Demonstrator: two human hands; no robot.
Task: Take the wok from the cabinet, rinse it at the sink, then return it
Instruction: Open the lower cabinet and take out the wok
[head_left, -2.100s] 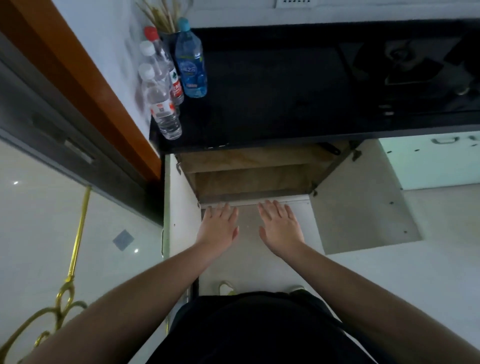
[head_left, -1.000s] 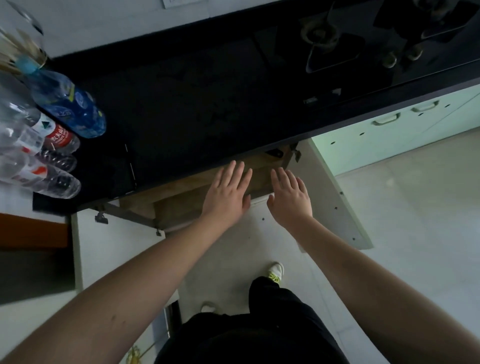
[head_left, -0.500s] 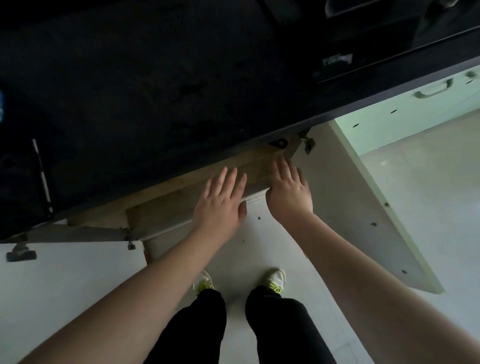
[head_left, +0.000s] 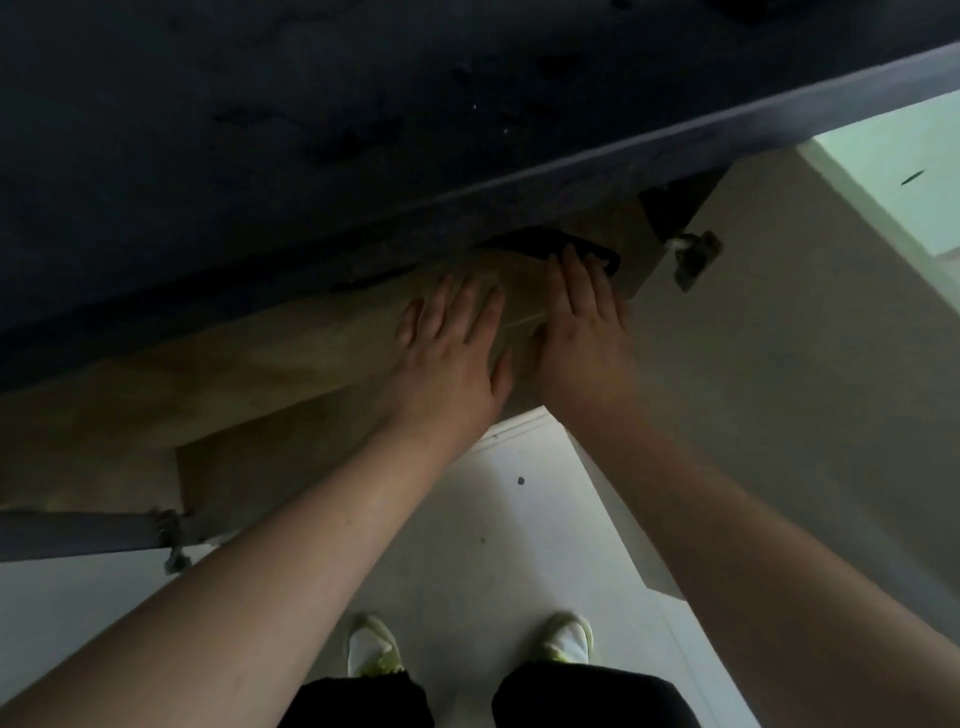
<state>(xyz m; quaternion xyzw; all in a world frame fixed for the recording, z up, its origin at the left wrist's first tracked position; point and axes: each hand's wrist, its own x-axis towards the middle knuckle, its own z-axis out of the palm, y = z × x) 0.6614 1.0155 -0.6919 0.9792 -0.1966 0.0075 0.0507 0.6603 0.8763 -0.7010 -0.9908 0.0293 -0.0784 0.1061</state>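
Observation:
The cabinet (head_left: 291, 364) under the dark countertop stands with both doors swung out; its wooden shelf shows below the counter edge. A dark curved object (head_left: 545, 244), possibly the wok's rim or handle, peeks out beneath the counter edge; most of it is hidden. My left hand (head_left: 452, 353) reaches over the shelf with fingers straight and spread, holding nothing. My right hand (head_left: 582, 322) lies beside it, fingers straight, with the fingertips at the dark object's near edge; I cannot tell if they touch it.
The black countertop (head_left: 363, 130) overhangs the cabinet and fills the top of the view. The right door (head_left: 805, 364) stands open to the right, with a hinge (head_left: 693, 254) near my right hand. The left door's edge (head_left: 78, 535) is at the lower left. My shoes (head_left: 374, 649) stand on the pale floor.
My head has dropped lower and nearer the cabinet. Both hands have moved forward into the opening, and the dark object has come into sight by my right fingertips.

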